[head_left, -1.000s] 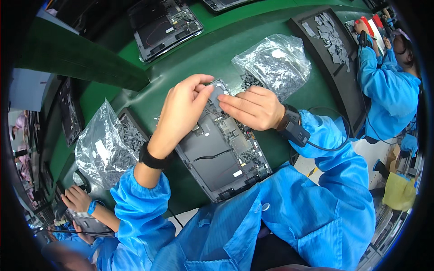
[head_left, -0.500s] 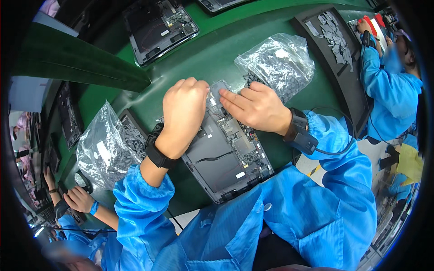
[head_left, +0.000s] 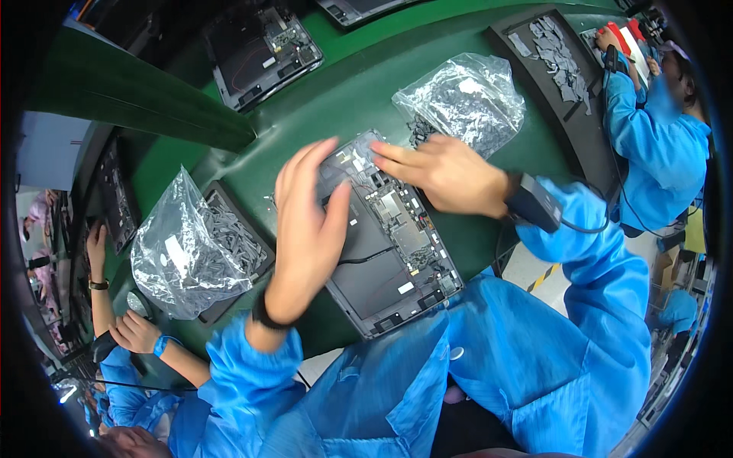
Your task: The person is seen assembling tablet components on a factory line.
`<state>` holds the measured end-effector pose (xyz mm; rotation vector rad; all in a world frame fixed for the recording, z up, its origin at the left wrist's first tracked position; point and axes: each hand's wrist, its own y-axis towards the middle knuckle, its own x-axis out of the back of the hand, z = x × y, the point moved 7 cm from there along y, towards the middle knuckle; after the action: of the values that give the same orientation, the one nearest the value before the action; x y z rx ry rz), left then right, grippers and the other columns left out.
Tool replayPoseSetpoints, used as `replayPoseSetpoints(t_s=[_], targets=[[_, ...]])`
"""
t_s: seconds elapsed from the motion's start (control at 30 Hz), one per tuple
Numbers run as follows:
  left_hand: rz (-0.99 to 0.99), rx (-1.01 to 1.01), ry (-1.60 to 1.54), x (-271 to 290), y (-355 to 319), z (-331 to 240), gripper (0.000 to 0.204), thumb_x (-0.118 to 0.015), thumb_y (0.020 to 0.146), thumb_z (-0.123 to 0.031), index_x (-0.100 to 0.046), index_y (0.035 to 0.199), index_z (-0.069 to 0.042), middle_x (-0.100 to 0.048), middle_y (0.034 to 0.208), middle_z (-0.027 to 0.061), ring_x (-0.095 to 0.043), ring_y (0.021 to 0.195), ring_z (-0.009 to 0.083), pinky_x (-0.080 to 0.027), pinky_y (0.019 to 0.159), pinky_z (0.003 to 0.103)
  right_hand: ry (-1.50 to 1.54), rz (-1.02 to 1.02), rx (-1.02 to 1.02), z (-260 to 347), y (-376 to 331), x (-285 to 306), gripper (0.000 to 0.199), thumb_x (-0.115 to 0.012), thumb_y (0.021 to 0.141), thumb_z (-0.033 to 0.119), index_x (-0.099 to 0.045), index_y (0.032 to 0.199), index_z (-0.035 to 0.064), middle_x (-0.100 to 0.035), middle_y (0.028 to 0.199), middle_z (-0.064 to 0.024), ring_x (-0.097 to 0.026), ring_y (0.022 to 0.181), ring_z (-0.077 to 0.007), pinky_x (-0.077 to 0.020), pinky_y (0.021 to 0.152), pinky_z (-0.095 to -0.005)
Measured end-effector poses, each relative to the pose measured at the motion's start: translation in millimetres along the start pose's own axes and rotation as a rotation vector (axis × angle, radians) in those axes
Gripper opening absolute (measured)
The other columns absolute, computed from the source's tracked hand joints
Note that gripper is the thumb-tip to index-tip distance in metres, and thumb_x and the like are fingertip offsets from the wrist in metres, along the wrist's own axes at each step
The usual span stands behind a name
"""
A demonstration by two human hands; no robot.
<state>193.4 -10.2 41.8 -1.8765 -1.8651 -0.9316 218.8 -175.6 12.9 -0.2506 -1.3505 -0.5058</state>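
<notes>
An opened tablet-like device (head_left: 408, 237), with a bare circuit board and dark flat battery area, lies slantwise on the green table in front of me. My left hand (head_left: 301, 229) is over its left edge, slightly blurred, with the thumb apart from the raised fingers and nothing seen between them. My right hand (head_left: 458, 177) reaches in from the right. Its index and middle fingers stretch out to the device's far right corner and seem to touch it; the other fingers are curled under and partly hidden.
Clear plastic bags of small dark parts stand left (head_left: 183, 244) and far right (head_left: 473, 99). A dark tray (head_left: 229, 229) of grey pieces sits beside the left bag; a larger black tray (head_left: 565, 114) lies right. Another opened device (head_left: 263, 57) is behind. Co-workers are on both sides.
My left hand has opened from a closed shape and come back from the device's far edge. My right hand has shifted slightly right, its fingertips still at the far corner.
</notes>
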Motion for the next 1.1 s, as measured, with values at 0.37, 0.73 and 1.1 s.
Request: replayPoseSetpoints(t_s=[0.37,0.73,1.1], targets=[[-0.037,0.806,-0.944,-18.5,-160.0,41.0,0.063,-0.059,0.091,-0.002,-0.028,0.147,0.000,-0.047,0.140,0.0119,-0.047,0.123,0.0188,-0.037,0.104,0.034,1.206,-0.413,-0.625,68.7,-102.6,-50.5,0.059,-0.043,0.095,-0.004,-0.023,0.151,-0.0036,-0.029,0.156,-0.0163,-0.031,0.142,-0.0224,-0.0245,0.114,-0.0307],[-0.136,0.577,-1.226,-28.0,-117.6,26.9,0.043,-0.058,0.095,-0.002,-0.039,0.133,0.000,-0.063,0.116,0.0116,-0.060,0.105,0.0146,-0.048,0.092,0.029,1.556,-0.486,-0.750,55.5,-114.5,-18.4,0.059,-0.045,0.099,0.003,-0.019,0.151,-0.0042,-0.025,0.157,-0.0129,-0.025,0.144,-0.0199,-0.0186,0.116,-0.0298],[0.150,0.356,-1.117,-44.0,-42.2,-2.6,0.046,-0.053,0.100,-0.016,-0.040,0.142,-0.002,-0.053,0.134,0.0130,-0.054,0.120,0.0198,-0.046,0.100,0.032,1.495,-0.676,-0.747,-131.8,-76.7,55.0,0.039,-0.052,0.096,0.009,-0.051,0.134,-0.0021,-0.065,0.117,-0.0053,-0.063,0.094,-0.0108,-0.0511,0.082,-0.0265]])
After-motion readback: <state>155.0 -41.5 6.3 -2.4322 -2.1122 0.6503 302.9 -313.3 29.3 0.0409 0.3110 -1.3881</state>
